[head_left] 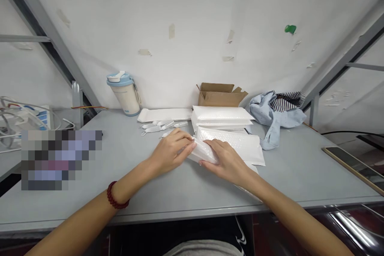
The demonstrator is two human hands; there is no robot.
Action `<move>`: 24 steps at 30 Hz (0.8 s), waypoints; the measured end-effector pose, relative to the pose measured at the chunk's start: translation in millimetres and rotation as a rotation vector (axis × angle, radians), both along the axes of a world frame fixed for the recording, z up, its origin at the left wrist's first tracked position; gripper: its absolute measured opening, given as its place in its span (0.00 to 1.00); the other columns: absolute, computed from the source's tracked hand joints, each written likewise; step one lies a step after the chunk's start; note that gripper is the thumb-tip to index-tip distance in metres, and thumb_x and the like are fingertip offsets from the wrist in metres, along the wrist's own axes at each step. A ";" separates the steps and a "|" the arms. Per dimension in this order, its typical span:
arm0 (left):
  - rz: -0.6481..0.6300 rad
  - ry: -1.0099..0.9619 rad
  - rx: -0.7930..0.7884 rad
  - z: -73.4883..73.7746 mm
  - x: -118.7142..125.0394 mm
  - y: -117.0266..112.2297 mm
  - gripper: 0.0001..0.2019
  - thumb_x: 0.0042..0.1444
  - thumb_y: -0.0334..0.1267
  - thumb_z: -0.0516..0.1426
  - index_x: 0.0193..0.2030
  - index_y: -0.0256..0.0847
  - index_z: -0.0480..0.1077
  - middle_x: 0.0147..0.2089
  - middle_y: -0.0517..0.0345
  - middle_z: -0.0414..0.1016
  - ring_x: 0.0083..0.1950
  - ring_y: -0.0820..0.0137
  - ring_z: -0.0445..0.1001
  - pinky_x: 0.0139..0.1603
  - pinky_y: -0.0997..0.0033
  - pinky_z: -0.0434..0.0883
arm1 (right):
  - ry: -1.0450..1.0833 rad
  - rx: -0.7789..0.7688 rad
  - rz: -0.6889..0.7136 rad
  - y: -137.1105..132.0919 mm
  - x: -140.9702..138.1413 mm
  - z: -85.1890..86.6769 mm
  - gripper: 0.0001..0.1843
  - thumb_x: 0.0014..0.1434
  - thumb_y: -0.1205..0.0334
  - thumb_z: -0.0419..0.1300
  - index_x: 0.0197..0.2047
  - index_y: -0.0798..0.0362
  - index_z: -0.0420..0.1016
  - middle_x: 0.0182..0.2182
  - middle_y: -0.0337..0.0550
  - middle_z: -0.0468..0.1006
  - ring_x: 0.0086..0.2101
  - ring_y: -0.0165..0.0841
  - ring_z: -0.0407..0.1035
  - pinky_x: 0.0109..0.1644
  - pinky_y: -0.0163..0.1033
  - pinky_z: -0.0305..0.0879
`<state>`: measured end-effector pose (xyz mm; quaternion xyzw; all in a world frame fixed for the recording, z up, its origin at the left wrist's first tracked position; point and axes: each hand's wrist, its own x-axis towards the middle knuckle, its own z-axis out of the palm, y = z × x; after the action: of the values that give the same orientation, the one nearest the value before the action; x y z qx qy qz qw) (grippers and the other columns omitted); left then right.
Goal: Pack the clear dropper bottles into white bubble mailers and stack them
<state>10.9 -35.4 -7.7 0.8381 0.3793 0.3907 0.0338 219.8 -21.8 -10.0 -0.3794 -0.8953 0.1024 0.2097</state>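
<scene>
Between my two hands, above the front half of the grey table, is a translucent white bubble-wrap pouch (204, 153). My left hand (174, 150) pinches its left end between thumb and fingers. At the other end, my right hand (226, 162) curls over it, thumb on the near side. What the pouch contains cannot be made out. Just behind my right hand lies a white bubble mailer (247, 146), with a stack of similar mailers (222, 114) farther back. Several small clear plastic pieces (153, 129) lie beyond my left hand.
An open cardboard box (222, 95) stands against the wall, left of a crumpled light-blue cloth bag (271, 114). A cream tumbler (125, 96) with a blue lid is at the back left. White cables (7, 114) lie far left; a dark gold-edged panel (357, 168) is at right.
</scene>
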 end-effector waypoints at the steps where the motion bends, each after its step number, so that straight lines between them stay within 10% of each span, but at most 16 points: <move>1: 0.042 -0.054 0.024 0.8 -1.5 1.7 0.13 0.62 0.36 0.49 0.30 0.39 0.71 0.37 0.53 0.75 0.40 0.68 0.67 0.42 0.68 0.66 | 0.003 -0.002 -0.012 0.5 0.1 0.5 0.21 0.55 0.55 0.61 0.50 0.56 0.66 0.39 0.48 0.74 0.39 0.41 0.67 0.42 0.46 0.63; 10: 0.602 0.233 -0.433 -6.8 -68.6 38.9 0.08 0.49 0.41 0.54 0.30 0.40 0.72 0.34 0.51 0.76 0.36 0.61 0.72 0.32 0.69 0.63 | 0.025 -0.044 -0.086 0.1 1.8 8.9 0.20 0.56 0.55 0.60 0.49 0.55 0.68 0.42 0.49 0.75 0.41 0.43 0.69 0.44 0.47 0.64; 15: 0.450 0.206 -0.610 -8.6 -74.9 42.2 0.07 0.45 0.36 0.53 0.22 0.41 0.70 0.25 0.55 0.74 0.29 0.65 0.72 0.28 0.71 0.62 | 0.032 -0.048 -0.088 0.1 2.1 9.0 0.20 0.56 0.54 0.60 0.49 0.54 0.68 0.41 0.49 0.74 0.41 0.42 0.69 0.43 0.47 0.65; 24: 0.218 -0.288 -0.829 39.7 -72.3 21.5 0.07 0.48 0.42 0.58 0.25 0.42 0.72 0.21 0.61 0.71 0.22 0.73 0.68 0.24 0.75 0.66 | 0.019 -0.071 -0.082 0.6 1.4 6.2 0.23 0.55 0.55 0.61 0.51 0.57 0.66 0.41 0.50 0.73 0.41 0.42 0.67 0.44 0.47 0.64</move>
<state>-61.3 -13.9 32.0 0.6460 0.5812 0.3198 0.3777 221.2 -21.2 -3.7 -0.4223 -0.8727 0.1291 0.2084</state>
